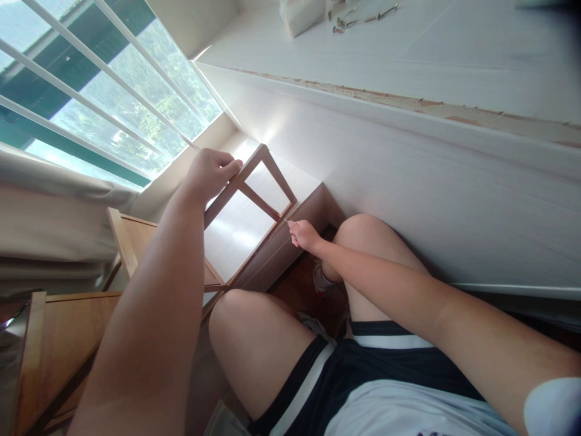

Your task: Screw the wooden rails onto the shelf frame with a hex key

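A brown wooden frame point(265, 206) with thin rails stands tilted in front of a white panel point(236, 224), below the window. My left hand point(209, 172) is closed around the frame's upper rail near its top corner. My right hand point(303, 234) is closed in a pinch at the frame's lower right corner, against the edge of the white panel; what its fingers hold is too small to make out. My bare knees point(363, 233) are bent up beneath both arms, close to the frame.
A large white board point(408, 163) runs along the right, with a white surface above it carrying several loose screws point(345, 23) and a white box point(302, 15). A barred window point(91, 91) fills the upper left. Wooden furniture pieces point(68, 327) lie at lower left.
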`<state>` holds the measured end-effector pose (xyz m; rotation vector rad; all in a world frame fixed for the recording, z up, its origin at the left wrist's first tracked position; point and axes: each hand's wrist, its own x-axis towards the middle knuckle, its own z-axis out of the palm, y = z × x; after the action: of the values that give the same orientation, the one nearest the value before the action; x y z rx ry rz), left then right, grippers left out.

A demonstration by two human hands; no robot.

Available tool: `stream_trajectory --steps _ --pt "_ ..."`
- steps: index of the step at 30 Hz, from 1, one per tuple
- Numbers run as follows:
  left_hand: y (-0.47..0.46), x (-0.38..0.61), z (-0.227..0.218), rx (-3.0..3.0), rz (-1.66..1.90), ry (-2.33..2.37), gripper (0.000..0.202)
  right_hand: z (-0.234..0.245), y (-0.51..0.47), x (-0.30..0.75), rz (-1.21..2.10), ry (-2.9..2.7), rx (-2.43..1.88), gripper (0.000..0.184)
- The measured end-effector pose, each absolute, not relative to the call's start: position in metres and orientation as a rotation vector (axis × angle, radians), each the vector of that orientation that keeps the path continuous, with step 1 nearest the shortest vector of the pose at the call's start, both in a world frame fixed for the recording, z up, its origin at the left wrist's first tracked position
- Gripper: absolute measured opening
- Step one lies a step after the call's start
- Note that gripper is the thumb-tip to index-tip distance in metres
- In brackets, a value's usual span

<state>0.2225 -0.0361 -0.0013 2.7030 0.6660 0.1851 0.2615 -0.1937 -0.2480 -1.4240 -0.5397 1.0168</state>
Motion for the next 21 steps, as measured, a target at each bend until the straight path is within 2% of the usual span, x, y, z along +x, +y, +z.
stream_trajectory --steps 21 --pt "-0.0318 0.2226 -0.0043 2.737 0.202 0.648 0.037 -0.2477 -0.1937 0.2600 1.070 -0.452 -1.300 0.045"
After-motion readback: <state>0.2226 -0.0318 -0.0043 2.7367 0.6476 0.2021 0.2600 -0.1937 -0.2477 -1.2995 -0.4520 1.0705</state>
